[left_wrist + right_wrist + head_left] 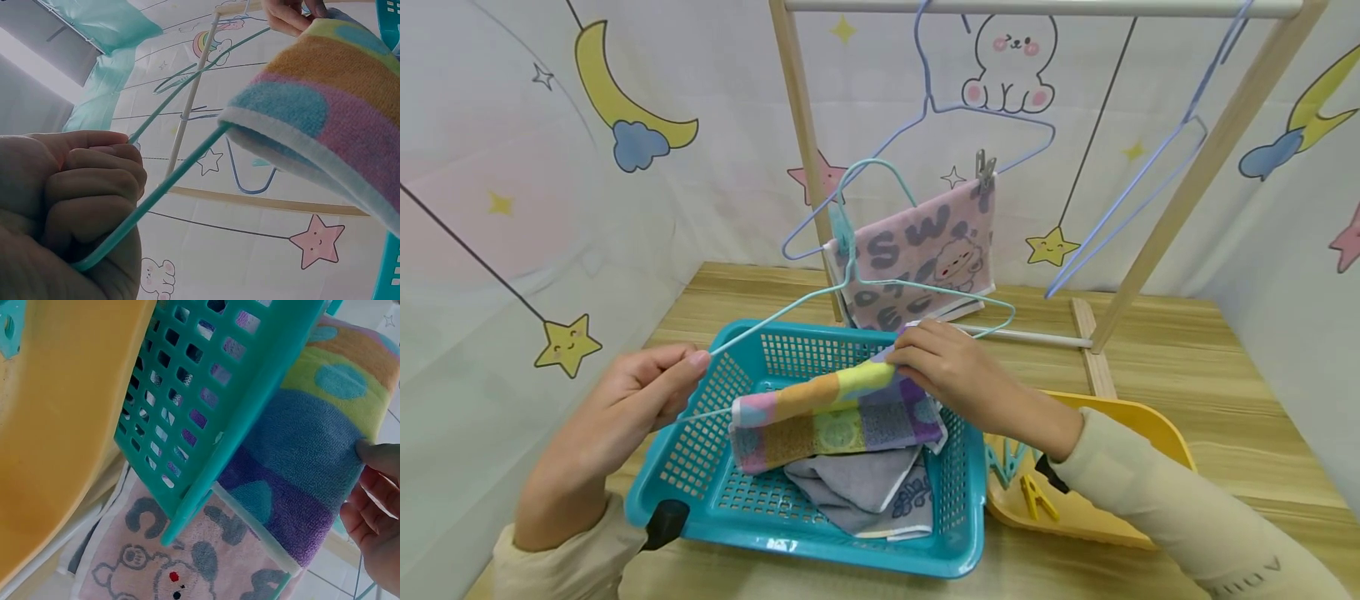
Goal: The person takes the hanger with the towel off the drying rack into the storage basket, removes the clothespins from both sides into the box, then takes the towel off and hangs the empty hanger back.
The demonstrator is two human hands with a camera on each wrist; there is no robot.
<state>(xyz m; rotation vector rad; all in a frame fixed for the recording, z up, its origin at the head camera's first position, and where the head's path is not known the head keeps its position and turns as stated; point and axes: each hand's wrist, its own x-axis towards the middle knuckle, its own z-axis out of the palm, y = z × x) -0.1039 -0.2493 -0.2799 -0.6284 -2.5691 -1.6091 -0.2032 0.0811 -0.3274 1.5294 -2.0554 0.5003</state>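
My left hand (643, 400) grips the left end of a mint-green clothes hanger (782, 310), its fingers curled round the wire. A striped multicolour towel (842, 417) hangs folded over the hanger's lower bar, above the basket. At the towel's upper right, my right hand (947, 362) pinches its folded edge between thumb and fingers, as the right wrist view shows. The hanger's hook (876, 167) points up. Under the striped towel, a grey towel (880, 492) lies in the teal basket (805, 546).
Behind stands a rack with a white rail (1037, 8), holding a blue hanger (917, 117) with a pink towel (955, 250) clipped on, plus another blue hanger (1127, 200). A yellow tray (1135, 417) with several clothespins (1037, 497) sits right of the basket.
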